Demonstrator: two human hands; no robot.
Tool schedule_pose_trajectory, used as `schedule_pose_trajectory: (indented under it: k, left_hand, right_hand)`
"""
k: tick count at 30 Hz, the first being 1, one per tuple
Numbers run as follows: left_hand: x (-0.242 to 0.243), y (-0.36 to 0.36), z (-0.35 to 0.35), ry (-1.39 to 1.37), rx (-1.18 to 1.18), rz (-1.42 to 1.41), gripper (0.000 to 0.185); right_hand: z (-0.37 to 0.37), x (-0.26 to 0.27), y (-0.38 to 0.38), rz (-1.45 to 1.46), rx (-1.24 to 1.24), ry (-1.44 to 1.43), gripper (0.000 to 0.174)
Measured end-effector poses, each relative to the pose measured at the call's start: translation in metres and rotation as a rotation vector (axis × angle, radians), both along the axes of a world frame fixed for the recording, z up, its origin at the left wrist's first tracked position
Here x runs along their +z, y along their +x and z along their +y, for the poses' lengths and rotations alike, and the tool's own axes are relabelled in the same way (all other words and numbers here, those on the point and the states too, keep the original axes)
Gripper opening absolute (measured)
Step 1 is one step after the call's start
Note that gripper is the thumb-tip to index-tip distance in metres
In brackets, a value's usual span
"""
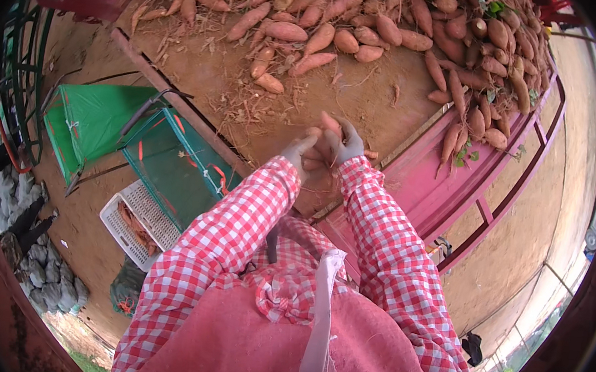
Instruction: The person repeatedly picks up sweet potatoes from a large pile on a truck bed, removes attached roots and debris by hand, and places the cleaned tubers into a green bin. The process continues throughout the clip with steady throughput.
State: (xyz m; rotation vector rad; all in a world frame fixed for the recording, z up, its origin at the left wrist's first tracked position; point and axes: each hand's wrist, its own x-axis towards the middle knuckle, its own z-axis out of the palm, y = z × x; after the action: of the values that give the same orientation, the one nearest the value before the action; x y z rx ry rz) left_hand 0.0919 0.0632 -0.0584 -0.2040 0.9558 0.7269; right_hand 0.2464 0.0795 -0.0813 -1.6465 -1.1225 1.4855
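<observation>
My left hand and my right hand meet in front of me, low over the soil-covered truck bed. Both look greyish, in thin gloves or coated with soil. A reddish sweet potato sticks up between them, with the right fingers curled around its far side. The left thumb and fingers press in from the other side. More sweet potato flesh or skin shows below the hands, partly covered, so I cannot tell how many pieces there are. A small broken piece lies beside my right wrist.
A large heap of sweet potatoes fills the far side and spills onto the pink side panel at right. Left of the bed stand green mesh bags on frames and a white plastic crate. Full sacks and a person's dark-clothed legs are farther left.
</observation>
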Motion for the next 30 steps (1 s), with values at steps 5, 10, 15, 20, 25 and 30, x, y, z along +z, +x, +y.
schedule_pose_trajectory:
  k: [5,10,15,20,25,30]
  left_hand:
    - [0.047,-0.055,0.006,0.183,-0.063,0.045,0.034]
    - [0.079,-0.100,-0.012,0.363,-0.035,-0.110,0.042]
    - [0.109,-0.167,-0.066,0.368,0.195,-0.118,0.051]
    - [0.164,-0.278,-0.162,0.610,0.506,-0.019,0.064]
    - [0.204,-0.414,-0.310,0.695,0.691,0.486,0.047]
    - [0.211,-0.532,-0.466,0.037,0.998,0.867,0.044]
  right_hand:
    - [0.020,0.064,-0.022,0.311,-0.052,0.002,0.050]
    - [0.024,0.118,-0.058,0.154,0.118,0.150,0.044]
    - [0.000,0.175,-0.149,0.138,0.283,0.063,0.042]
    - [-0.056,0.220,-0.295,0.345,0.582,0.241,0.042]
    - [-0.155,0.244,-0.478,0.345,0.990,0.452,0.046]
    - [-0.239,0.248,-0.622,0.524,1.259,0.121,0.042]
